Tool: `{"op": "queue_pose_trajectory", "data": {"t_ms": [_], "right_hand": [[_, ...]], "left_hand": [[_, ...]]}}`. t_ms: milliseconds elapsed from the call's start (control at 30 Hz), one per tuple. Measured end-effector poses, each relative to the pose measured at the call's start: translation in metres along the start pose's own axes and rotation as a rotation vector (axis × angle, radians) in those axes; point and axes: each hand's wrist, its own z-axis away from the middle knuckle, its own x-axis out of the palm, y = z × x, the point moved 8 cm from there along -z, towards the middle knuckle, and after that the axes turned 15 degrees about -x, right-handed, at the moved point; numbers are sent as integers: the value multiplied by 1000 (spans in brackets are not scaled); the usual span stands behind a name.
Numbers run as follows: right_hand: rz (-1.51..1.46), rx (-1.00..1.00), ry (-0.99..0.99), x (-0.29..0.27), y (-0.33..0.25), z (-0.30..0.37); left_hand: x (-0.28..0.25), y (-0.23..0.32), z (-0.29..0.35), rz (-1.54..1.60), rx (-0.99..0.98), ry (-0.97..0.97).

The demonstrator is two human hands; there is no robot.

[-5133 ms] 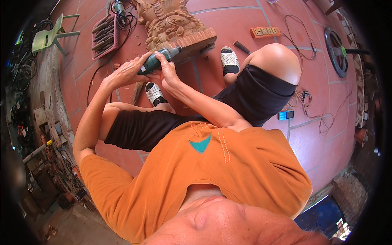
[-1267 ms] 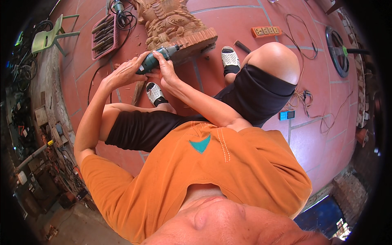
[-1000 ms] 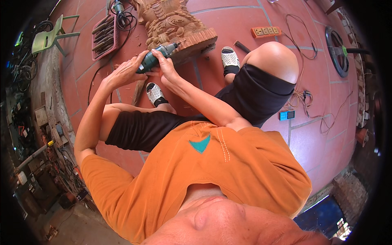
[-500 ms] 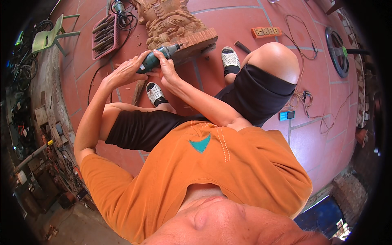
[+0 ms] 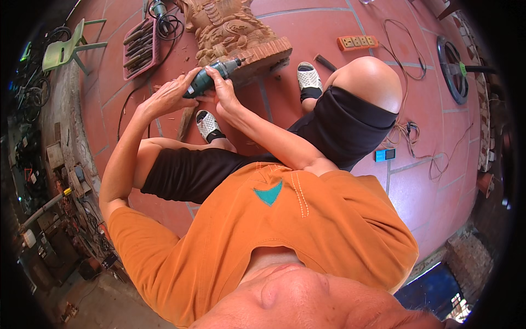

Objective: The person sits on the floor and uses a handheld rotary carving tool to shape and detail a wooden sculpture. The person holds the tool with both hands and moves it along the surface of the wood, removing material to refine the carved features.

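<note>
A dark teal die grinder point(image 5: 201, 83) is gripped between my two hands. My left hand point(image 5: 171, 95) closes round its rear end, with the fingers partly hidden behind the body. Nearer the front, my right hand point(image 5: 223, 92) holds it with the thumb laid along the top. The grinder's collet end and thin bit point up and to the right, at the lower edge of a carved brown wooden piece point(image 5: 233, 33). Whether the bit touches the wood, I cannot tell.
Left of the carving lies a pink tray point(image 5: 155, 55) of chisels, with another power tool point(image 5: 159, 10) and its black cord beside it. A green chair point(image 5: 61, 54) stands farther left. On the right are an orange power strip point(image 5: 357, 43), trailing cords, a blue phone point(image 5: 384, 155) and a dark wheel-like ring point(image 5: 453, 70).
</note>
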Motion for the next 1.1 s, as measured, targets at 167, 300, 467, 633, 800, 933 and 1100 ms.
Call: {"op": "queue_pose_trajectory", "data": {"t_ms": [167,300,467,633,800,933,1100], "right_hand": [[3,-9,27,-1,-1,3],[1,9,-5,1,-3,0],[6,19,-9,0,1,-6],[5,33,-5,-1,4,-8],[3,37,-15,0,3,-8],[7,37,-23,0,2,-8],[9,41,-15,1,1,-9]], "left_hand": [[0,2,0,1,9,-7],[1,-2,-1,-11,17,18],[1,-3,-2,-19,-10,19],[0,-3,-1,-19,-12,24],[0,-3,0,-18,-28,17],[0,-2,0,-15,-38,11],[-1,-2,0,-16,-41,6]]}}
